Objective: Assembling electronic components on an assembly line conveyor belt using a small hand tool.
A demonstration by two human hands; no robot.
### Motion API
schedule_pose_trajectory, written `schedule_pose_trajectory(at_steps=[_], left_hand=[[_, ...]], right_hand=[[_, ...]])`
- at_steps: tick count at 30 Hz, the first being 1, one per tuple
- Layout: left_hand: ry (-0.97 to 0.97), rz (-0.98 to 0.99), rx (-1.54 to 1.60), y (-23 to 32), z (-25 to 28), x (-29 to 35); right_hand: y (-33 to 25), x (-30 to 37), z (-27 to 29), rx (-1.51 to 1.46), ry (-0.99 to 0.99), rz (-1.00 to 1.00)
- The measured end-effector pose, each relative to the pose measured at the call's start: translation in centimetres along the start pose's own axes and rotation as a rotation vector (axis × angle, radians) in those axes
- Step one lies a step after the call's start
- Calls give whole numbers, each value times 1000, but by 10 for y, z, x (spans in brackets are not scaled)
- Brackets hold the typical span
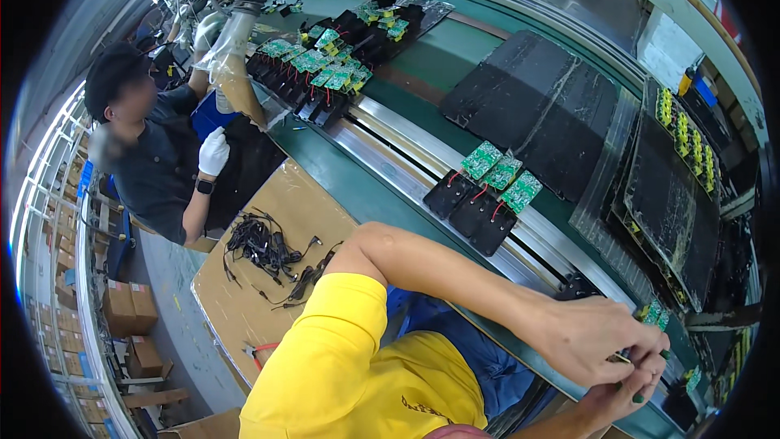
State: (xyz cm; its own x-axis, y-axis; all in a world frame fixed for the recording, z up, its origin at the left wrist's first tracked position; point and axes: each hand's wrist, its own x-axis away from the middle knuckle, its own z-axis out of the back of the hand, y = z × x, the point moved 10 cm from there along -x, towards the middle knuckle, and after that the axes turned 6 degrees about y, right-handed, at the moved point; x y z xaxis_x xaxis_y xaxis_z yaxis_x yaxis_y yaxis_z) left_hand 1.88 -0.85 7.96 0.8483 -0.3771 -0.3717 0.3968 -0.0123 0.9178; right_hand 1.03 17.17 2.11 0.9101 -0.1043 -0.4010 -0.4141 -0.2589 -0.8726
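My left hand (589,341) reaches across to the lower right, fingers curled in and pressed together. Just below it, my right hand (630,397) meets it with closed fingers. A small thin metallic piece shows between the fingers, too small to name. Beside the hands lies a green circuit board (655,315) on the line, partly hidden by my left hand. Another small green board (692,378) is past my right hand. To the left, green circuit boards (501,175) with red wires are joined to black plates (471,213) on the metal rails.
A cardboard-topped table (317,195) holds tangled black cables (264,245) and red-handled pliers (260,348). Across the line sit black panels (536,106) and a rack of yellow parts (686,142). A co-worker (162,146) with white gloves sits at the left, near more boards (321,61).
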Motion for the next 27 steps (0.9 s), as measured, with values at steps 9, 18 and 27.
schedule_pose_trajectory(at_steps=[9,18,27], left_hand=[[216,103,517,-30,-25,-2],[11,273,-350,-37,81,18],[-47,321,-553,-73,79,1]], right_hand=[[-9,2,40,-62,162,252],[-22,21,-66,823,-203,163],[17,39,-66,1130,-204,292]])
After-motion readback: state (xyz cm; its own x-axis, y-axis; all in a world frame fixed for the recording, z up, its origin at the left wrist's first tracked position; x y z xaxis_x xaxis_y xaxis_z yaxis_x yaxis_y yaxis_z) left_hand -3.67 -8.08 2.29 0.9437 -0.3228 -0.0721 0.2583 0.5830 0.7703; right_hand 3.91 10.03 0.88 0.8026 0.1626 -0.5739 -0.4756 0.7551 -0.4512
